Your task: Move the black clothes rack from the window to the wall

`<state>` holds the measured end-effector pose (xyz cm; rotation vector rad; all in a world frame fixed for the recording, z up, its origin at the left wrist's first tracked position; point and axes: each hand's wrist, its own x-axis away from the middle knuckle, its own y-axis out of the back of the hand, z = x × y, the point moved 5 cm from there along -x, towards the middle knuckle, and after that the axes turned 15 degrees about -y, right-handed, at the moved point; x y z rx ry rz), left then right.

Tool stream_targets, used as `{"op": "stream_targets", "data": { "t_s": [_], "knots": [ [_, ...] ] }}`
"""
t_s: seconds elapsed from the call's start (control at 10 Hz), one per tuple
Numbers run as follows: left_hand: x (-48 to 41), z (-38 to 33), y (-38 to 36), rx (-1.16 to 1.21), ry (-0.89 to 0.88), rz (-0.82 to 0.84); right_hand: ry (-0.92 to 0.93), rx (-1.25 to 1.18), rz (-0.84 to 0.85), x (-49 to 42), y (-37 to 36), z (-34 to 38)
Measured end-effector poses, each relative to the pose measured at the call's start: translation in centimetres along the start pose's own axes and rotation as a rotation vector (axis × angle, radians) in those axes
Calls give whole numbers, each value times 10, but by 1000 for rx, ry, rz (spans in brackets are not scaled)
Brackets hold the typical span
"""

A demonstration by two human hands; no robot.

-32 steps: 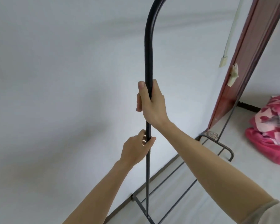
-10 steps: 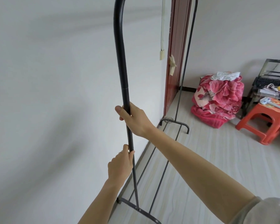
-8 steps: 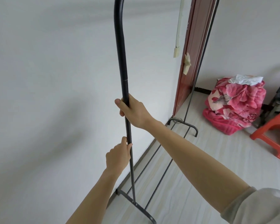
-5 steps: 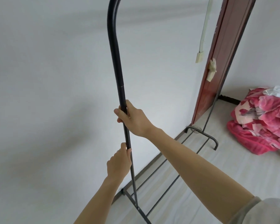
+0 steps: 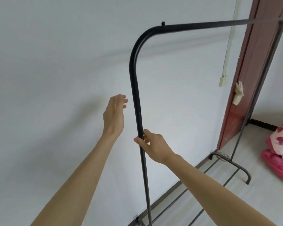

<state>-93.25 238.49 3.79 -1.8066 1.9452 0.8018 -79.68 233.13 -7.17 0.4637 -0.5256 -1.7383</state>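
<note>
The black clothes rack (image 5: 135, 82) stands close along the white wall (image 5: 47, 79), its near upright in front of me and its top bar running right toward the door. My right hand (image 5: 151, 145) is wrapped around the near upright at mid height. My left hand (image 5: 114, 116) floats open just left of the pole, fingers apart, touching nothing. The rack's far foot (image 5: 230, 165) rests on the pale floor by the door.
A dark red door (image 5: 252, 79) stands at the right, with a white cable channel (image 5: 226, 59) on the wall beside it. A pink floral bundle of bedding (image 5: 279, 154) lies on the floor at the far right.
My left hand has let go of the pole and risen, open, to its left. My right hand keeps its hold. The view has tilted up, so the rack's top bar shows.
</note>
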Motion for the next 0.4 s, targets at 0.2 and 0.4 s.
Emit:
{"op": "stream_targets", "data": {
  "t_s": [0.2,0.4],
  "knots": [
    [-48,-87,-35,97,-190,181,-51,129,15,-3,13,7],
    [-45,-68,-48,216,-137,-58,-93,387,137,19,74,42]
  ]
}}
